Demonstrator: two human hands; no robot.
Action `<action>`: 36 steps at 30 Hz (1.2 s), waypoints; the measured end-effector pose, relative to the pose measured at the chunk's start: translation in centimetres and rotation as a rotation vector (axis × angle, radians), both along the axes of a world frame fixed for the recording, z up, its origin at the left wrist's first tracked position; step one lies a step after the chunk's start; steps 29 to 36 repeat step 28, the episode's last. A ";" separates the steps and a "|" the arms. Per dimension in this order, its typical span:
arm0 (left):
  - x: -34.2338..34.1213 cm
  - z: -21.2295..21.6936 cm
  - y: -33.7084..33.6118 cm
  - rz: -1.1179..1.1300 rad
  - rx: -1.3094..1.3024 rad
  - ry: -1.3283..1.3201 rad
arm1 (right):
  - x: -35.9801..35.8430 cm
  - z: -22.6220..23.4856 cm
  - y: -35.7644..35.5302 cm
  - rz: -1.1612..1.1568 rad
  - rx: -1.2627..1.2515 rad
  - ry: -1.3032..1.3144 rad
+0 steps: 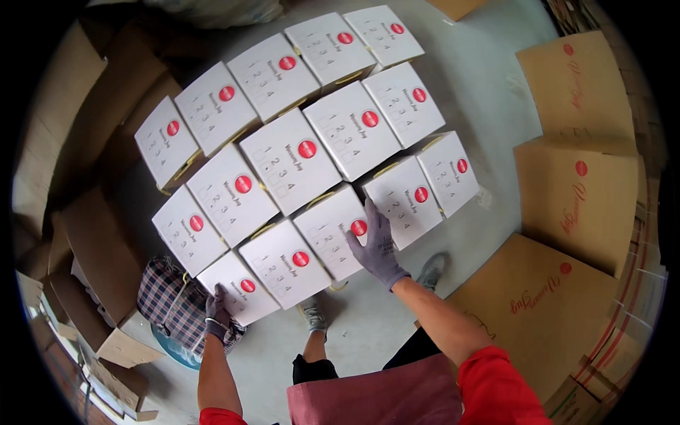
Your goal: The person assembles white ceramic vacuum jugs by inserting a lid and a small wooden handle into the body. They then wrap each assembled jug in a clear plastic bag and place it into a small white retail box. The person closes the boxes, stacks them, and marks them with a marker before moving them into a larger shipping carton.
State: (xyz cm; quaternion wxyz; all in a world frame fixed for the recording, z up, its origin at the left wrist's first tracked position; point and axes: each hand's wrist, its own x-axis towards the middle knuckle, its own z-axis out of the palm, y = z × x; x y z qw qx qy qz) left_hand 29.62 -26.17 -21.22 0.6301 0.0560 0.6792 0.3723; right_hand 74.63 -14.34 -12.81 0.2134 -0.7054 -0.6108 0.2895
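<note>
Rows of white cartons with round red badges and handwritten digits stand close together in front of me. My left hand (218,313), in a grey glove, touches the left side of the nearest-left white carton (244,292). Its fingers look stretched along that side and are partly hidden. My right hand (377,248), also gloved in grey, rests at the right edge of another front-row white carton (329,230). The right thumb lies over its top and the fingers reach forward along the gap beside the neighbouring white carton (405,202). Yellow cord shows between several cartons.
Large brown cartons (577,205) line the right side. Opened brown boxes (95,262) crowd the left. A checked cloth (173,301) lies over a blue round tub (173,348) beside my left hand. My feet stand on the grey floor (368,315) behind the front row.
</note>
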 end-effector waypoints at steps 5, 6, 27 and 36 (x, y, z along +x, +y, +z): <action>-1.6 -0.8 -0.2 -0.065 -0.058 -0.164 | 2.4 -1.7 0.5 -0.088 -0.212 0.226; -2.2 -1.1 -0.7 -0.047 -0.071 -0.215 | 2.3 -2.5 0.5 -0.028 -0.174 0.154; 6.6 18.2 -8.5 -0.241 0.049 -0.145 | 11.3 12.7 -13.3 0.000 -0.279 0.426; 7.5 20.4 -7.5 -0.268 0.048 -0.132 | 12.9 16.0 -14.9 -0.034 -0.311 0.517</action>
